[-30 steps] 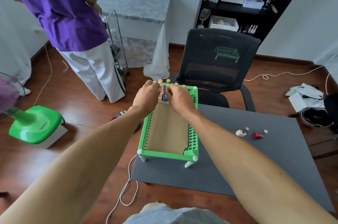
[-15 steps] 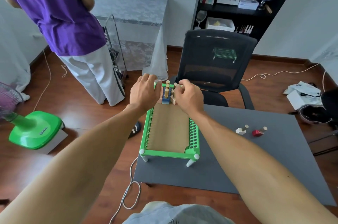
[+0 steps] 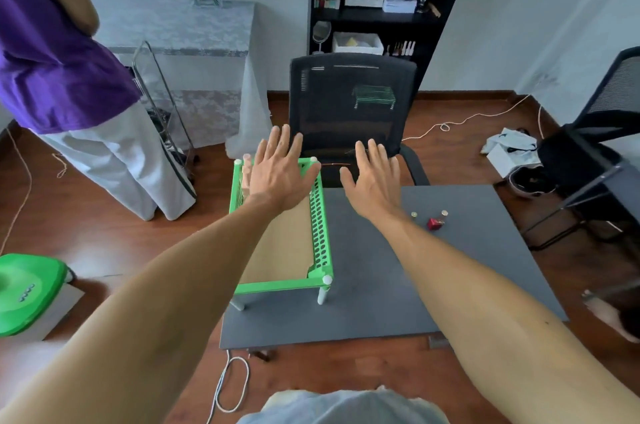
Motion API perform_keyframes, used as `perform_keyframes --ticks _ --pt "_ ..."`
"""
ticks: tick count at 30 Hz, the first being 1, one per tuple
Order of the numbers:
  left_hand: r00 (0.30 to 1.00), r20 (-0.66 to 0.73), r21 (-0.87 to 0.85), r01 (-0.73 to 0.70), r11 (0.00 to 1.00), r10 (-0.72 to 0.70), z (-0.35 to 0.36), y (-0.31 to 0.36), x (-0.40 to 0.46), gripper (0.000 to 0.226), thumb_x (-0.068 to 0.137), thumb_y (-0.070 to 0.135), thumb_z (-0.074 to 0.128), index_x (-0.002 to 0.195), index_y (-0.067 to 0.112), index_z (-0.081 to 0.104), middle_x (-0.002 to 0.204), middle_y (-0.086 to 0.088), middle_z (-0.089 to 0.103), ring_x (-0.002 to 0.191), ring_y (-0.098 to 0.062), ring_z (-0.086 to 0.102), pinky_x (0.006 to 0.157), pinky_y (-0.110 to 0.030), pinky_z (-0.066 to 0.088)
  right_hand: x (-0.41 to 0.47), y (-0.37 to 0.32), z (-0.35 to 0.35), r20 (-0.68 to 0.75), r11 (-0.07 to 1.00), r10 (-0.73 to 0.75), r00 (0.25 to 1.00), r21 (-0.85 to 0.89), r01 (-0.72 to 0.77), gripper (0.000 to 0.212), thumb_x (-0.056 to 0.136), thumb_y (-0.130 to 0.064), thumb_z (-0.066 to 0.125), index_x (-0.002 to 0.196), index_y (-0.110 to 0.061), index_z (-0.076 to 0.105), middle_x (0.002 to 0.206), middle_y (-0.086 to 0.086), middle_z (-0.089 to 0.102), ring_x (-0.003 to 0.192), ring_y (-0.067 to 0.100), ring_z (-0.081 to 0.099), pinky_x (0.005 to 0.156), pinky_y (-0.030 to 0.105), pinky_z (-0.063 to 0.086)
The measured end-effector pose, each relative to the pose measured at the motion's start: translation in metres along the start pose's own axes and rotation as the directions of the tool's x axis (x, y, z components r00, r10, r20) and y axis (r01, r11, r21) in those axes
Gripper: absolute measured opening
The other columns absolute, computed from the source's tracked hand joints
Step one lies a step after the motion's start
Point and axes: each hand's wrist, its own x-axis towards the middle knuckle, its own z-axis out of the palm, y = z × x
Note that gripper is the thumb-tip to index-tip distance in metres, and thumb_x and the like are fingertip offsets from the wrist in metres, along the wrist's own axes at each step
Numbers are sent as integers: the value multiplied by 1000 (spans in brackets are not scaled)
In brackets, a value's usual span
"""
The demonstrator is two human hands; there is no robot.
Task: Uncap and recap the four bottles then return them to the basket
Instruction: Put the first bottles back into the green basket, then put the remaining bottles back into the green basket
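Both grips splayed empty: left hand [image 3: 281, 170] hovers over green basket's [image 3: 320, 233] far end, hiding bottles, right hand [image 3: 374, 177] beside it over bench [image 3: 398, 285].

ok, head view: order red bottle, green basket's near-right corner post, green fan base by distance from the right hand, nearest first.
From the right hand:
1. Red bottle, on the grey mat just right of that wrist.
2. Near-right corner post of the green basket, toward the wearer, left of the forearm.
3. Green fan base, on the floor at far left.
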Motion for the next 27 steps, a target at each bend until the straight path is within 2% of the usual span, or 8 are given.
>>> perform_keyframes --ticks 2,7,11,21,24,27 --pt "1000 14 5 -25 1000 25 8 24 1 83 93 76 11 159 27 19 168 -2 4 155 -23 -5 122 -44 -6 -7 25 -4 29 1000 25 999 -3 -24 68 106 -51 40 163 -16 27 171 14 24 159 31 18 128 53 15" --pt "996 59 -8 -61 998 62 28 86 -1 80 94 71 18 159 24 19 168 -5 7 155 -24 -3 125 -46 4 -20 98 -12 85 997 76 993 -40 -73 70 106 -51 39 164 -16 22 172 13 19 160 29 14 128 52 11" --pt "995 78 -17 -67 998 68 51 132 -4 79 95 67 23 158 21 21 168 -6 9 155 -24 -1 125 -45 5 -27 156 -18 140 993 115 984 -57 -108 71 106 -51 41 164 -15 22 173 12 17 160 29 13 128 53 10" --pt "987 162 -11 16 1000 -14 111 222 -16 75 96 58 39 157 16 22 167 -10 14 154 -27 3 125 -44 7 -35 260 -10 251 997 76 965 -1 -78 69 107 -48 42 163 -14 23 173 13 16 160 28 13 128 52 10" --pt "982 186 -19 37 999 -33 124 237 -21 72 98 55 40 156 17 22 167 -9 14 154 -27 3 124 -43 7 -37 273 -5 274 999 35 961 24 -43 64 106 -44 47 159 -12 31 170 16 24 156 31 24 125 52 17" --pt "975 217 -41 56 998 -46 136 248 -24 66 100 51 43 154 16 28 165 -10 19 154 -27 10 123 -42 12 -38 281 1 285 998 -4 959 57 -13 54 106 -37 51 152 -10 42 155 15 46 136 37 49 110 47 35"
